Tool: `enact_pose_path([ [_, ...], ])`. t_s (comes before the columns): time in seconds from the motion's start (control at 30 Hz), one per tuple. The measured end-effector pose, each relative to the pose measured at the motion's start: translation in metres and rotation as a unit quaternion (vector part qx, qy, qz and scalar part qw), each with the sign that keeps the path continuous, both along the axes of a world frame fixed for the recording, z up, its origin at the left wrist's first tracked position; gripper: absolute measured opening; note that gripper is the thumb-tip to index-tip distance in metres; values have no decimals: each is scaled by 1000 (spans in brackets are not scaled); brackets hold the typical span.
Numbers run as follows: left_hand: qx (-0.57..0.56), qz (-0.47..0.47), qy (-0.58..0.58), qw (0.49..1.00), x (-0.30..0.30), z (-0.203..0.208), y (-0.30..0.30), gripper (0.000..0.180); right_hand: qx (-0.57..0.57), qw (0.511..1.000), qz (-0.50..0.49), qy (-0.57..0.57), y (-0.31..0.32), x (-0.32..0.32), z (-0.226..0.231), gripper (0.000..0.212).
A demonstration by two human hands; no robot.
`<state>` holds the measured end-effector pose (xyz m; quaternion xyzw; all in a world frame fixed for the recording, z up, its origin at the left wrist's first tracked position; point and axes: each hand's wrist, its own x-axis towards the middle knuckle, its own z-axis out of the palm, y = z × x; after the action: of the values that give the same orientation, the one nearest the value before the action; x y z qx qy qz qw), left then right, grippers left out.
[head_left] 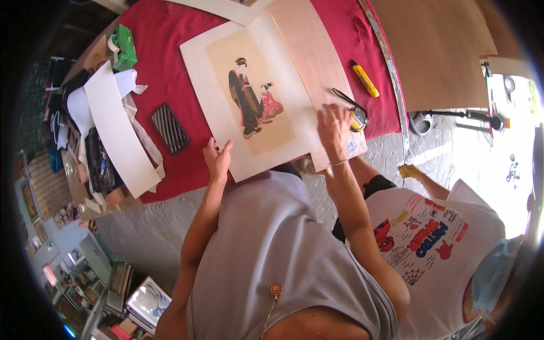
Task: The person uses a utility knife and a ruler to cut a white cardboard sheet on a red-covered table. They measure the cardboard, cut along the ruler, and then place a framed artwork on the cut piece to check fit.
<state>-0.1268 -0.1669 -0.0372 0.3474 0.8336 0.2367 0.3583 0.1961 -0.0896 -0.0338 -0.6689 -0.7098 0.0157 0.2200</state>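
Note:
A Japanese-style print (277,136) of two robed figures lies on the table before me, on a pale sheet with wide margins. My left hand (217,158) is at its lower left edge, thumb and fingers apart; whether it touches the sheet I cannot tell. Over the right margin, my right hand (335,131) rests flat with its fingers spread, partly on the thin wooden board (309,45) that shows beside the sheet. Right by those fingers sits a yellow and black tape measure (358,120) with a black wrist strap.
Red cloth (170,62) covers the table. On it lie a yellow utility knife (365,79), a dark ridged case (170,128), a green tape dispenser (123,48) and white card strips (119,130). A metal straightedge (391,68) runs along the right. Another person (430,243) stands close at my right.

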Motion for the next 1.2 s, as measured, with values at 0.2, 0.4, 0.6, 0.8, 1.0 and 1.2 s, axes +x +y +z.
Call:
enact_pose_path([
  [0.2, 82, 60, 62, 993, 2, -25, -12, 58, -150, 980, -52, 119, 15, -27, -11, 28],
  [0.4, 57, 72, 44, 995, 3, -26, -10, 59, -176, 974, -20, 139, 21, -19, -11, 27],
  [0.6, 76, 141, 30, 987, 1, -28, -23, 61, -62, 996, -15, -58, 13, 17, 26, 46],
  [0.8, 135, 4, 27, 990, 29, 1, -18, 57, -174, 983, -58, -5, 2, 89, 2, 64],
  [1.0, 132, -246, -211, 937, 94, 63, 41, 48, -168, 949, 15, 267, -25, 35, 62, 84],
  [1.2, -53, -413, -412, 811, 81, 85, 74, 29, -274, 891, -35, 360, -66, -79, 119, 70],
])
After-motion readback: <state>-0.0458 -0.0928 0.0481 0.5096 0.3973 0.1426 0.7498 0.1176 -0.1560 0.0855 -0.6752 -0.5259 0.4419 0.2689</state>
